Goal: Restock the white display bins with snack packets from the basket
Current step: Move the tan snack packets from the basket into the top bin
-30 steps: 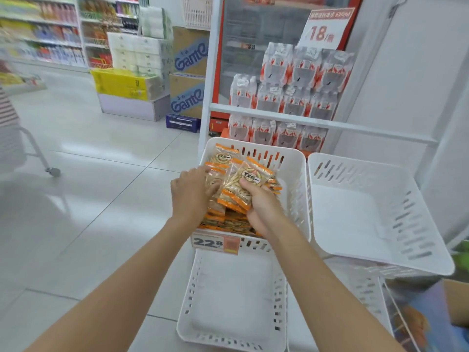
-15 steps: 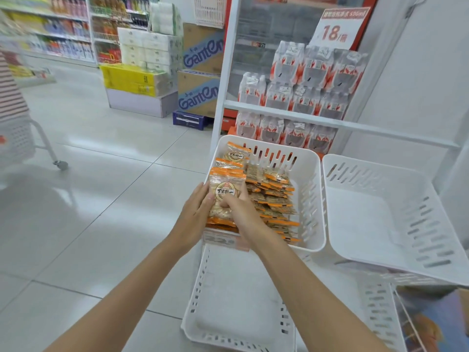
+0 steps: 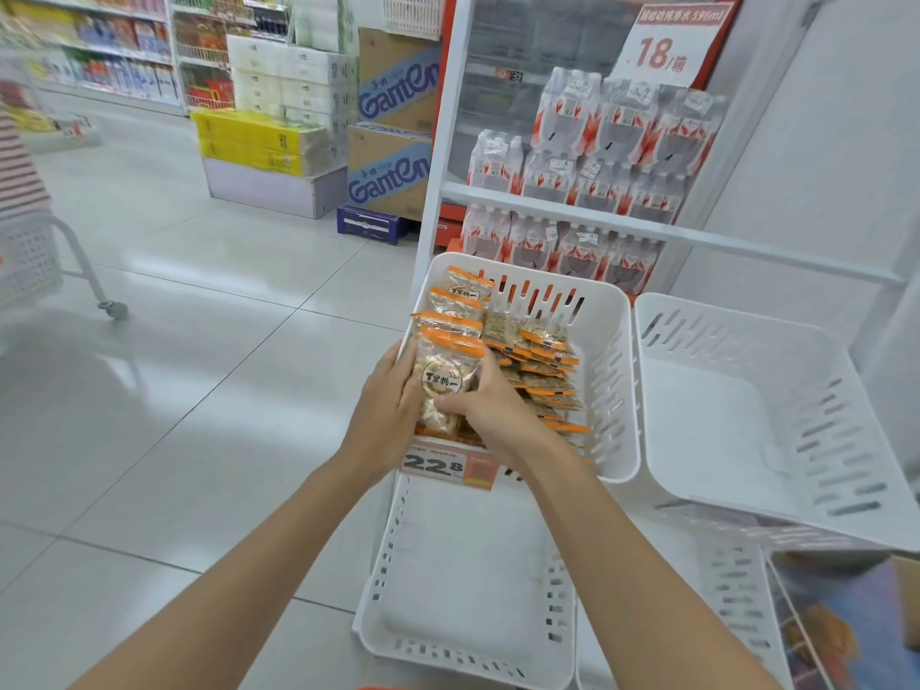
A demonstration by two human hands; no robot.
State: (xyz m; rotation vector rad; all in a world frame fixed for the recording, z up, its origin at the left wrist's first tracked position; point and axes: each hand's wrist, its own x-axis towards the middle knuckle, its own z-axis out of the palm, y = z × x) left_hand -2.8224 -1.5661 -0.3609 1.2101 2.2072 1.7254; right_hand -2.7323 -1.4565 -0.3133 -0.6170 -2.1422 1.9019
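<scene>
Now the handful is down. A second ago both hands carried a fanned bunch of packets above the bin (image 3: pixel 617 341); that bunch sits inside it now, and the work has shrunk to one front packet (image 3: pixel 445 381).

That packet stands at the bin's front-left corner, just behind the price tag (image 3: pixel 445 465), heading a short file of upright packets (image 3: pixel 455 311) along the left wall. Beside them a second row (image 3: pixel 542 376) lies flat and overlapped, running down the middle of the bin.

The left hand (image 3: pixel 386 405) lays its fingers nearly straight up the packet's left edge, pressing more than clasping. The right hand (image 3: pixel 493 415) is curled in from the other side, thumb across the packet's face, pinching its lower right corner. So the packet is squeezed between the two and, by my reading, squared up against the ones behind.

For the task, that means one load delivered and being tidied, not a fresh one on the way. This bin still shows bare wall on its right side, the right bin (image 3: pixel 747 415) holds nothing I can see, and neither does the lower bin (image 3: pixel 463 565). The basket I cannot make out. Plenty of restocking looks left, and both hands must let go before the next trip.
</scene>
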